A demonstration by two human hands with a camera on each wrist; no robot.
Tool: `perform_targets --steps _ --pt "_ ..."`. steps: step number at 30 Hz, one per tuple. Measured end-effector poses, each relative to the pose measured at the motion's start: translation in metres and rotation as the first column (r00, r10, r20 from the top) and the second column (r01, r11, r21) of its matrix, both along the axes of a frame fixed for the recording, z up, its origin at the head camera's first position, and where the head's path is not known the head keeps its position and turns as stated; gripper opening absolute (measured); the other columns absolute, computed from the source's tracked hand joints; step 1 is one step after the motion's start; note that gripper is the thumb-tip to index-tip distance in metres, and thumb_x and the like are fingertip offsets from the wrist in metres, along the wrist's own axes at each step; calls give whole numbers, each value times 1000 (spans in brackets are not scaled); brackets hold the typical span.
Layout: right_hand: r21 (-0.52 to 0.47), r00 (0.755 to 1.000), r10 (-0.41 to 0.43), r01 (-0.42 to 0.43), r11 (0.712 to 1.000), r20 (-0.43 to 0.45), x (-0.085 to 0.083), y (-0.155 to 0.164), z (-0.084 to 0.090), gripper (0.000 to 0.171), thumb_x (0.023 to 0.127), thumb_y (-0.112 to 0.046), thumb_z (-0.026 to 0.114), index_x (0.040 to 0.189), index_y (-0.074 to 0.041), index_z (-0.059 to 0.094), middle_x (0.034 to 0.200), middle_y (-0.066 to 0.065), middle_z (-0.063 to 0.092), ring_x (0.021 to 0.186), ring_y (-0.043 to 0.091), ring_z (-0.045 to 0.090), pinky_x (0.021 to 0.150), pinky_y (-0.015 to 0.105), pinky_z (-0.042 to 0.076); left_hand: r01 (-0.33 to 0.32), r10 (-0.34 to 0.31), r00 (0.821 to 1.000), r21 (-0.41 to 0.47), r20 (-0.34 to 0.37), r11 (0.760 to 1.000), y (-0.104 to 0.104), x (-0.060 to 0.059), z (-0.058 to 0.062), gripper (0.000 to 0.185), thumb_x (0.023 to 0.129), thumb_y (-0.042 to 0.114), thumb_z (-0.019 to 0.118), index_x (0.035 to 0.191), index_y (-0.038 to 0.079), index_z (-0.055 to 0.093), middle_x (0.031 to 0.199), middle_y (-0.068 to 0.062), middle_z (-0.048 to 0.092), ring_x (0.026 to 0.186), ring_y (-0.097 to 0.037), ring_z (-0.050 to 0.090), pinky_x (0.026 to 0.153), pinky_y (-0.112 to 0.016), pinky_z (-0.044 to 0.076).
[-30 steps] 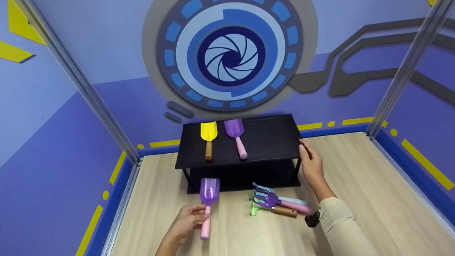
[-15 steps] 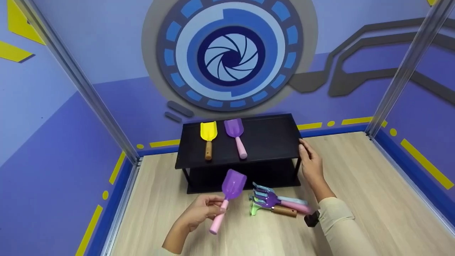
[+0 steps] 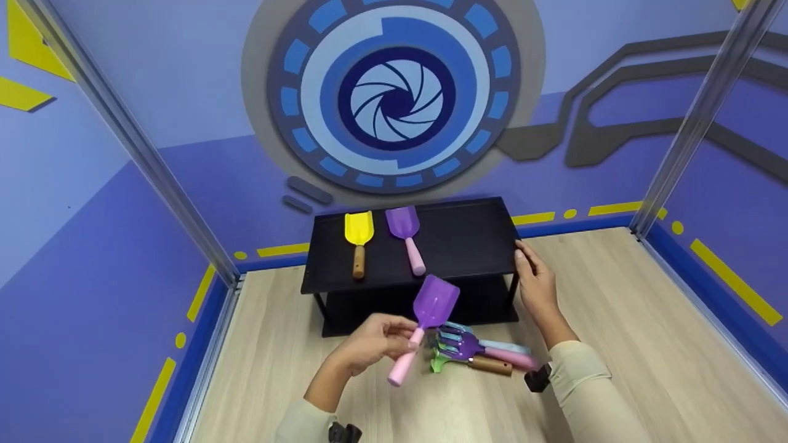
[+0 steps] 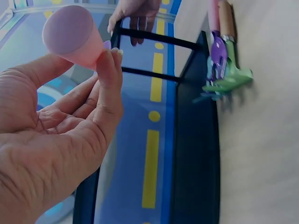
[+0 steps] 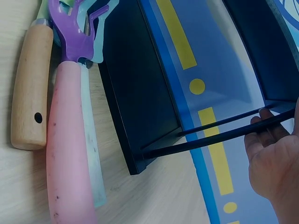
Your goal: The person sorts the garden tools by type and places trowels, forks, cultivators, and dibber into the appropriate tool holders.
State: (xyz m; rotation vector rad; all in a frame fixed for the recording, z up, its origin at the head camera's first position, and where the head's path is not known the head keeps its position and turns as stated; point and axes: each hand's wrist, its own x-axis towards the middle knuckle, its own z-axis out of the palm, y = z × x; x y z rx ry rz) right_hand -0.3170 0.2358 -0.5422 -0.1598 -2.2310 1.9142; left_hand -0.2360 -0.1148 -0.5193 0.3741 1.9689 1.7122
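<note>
My left hand (image 3: 372, 341) pinches the pink handle of a purple toy shovel (image 3: 436, 301), its blade tilted up to the right before the shelf's front edge. In the left wrist view the handle's round end (image 4: 70, 30) faces the camera. My right hand (image 3: 537, 286) grips the right end of a black two-tier shelf (image 3: 471, 240); in the right wrist view its fingers (image 5: 254, 144) curl round a side post. On the top tier lie a yellow shovel (image 3: 359, 227) with a brown handle and a second purple shovel (image 3: 402, 223) with a pink handle.
Before the shelf lies a pile of small rakes: a purple fork (image 3: 466, 346) with a pink handle, a light blue one (image 3: 505, 346) and a green one (image 4: 231, 80) with a wooden handle. Patterned blue walls (image 3: 203, 191) enclose the wooden tabletop (image 3: 277, 344).
My left hand has carried the shovel rightward and up, toward the shelf's front edge. The shovel has turned from nearly upright to leaning right. My right hand stays on the shelf.
</note>
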Motion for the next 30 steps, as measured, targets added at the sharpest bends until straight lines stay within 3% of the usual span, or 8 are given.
perform_targets --steps 10,15,19,25,30 --pt "13 1000 12 -12 1000 2 1 -1 4 50 115 -36 47 162 -19 47 172 7 40 160 28 38 134 47 33 -41 47 997 95 -60 995 47 -22 17 38 100 4 71 136 -9 65 128 -27 74 100 -14 73 82 -26 65" --pt "11 1000 10 -10 1000 -15 -2 -1 2 49 115 -34 49 161 -17 49 172 8 41 160 27 38 134 45 33 -90 101 993 140 -67 986 72 -29 23 36 99 5 73 132 -8 68 122 -23 76 94 -14 74 79 -24 64" --pt "8 999 -4 4 1000 -40 -12 2 -13 49 114 -37 49 161 -20 50 171 6 42 160 25 38 134 44 32 -154 166 984 177 -59 972 94 -38 29 35 98 3 73 129 -11 68 111 -17 77 85 -12 72 75 -25 65" --pt "43 995 -40 44 998 -88 -20 6 -32 50 113 -46 50 158 -26 54 168 1 48 156 20 43 131 43 37 -253 258 966 215 6 943 126 -51 39 32 97 -1 73 126 -14 68 95 -6 72 79 -10 70 76 -29 67" --pt "53 998 -31 34 998 -58 -9 3 -15 49 114 -41 49 159 -21 52 169 7 46 159 26 40 133 48 34 -315 319 948 194 8 929 145 -61 45 28 97 3 75 121 -13 71 93 -6 75 77 -10 70 80 -33 68"
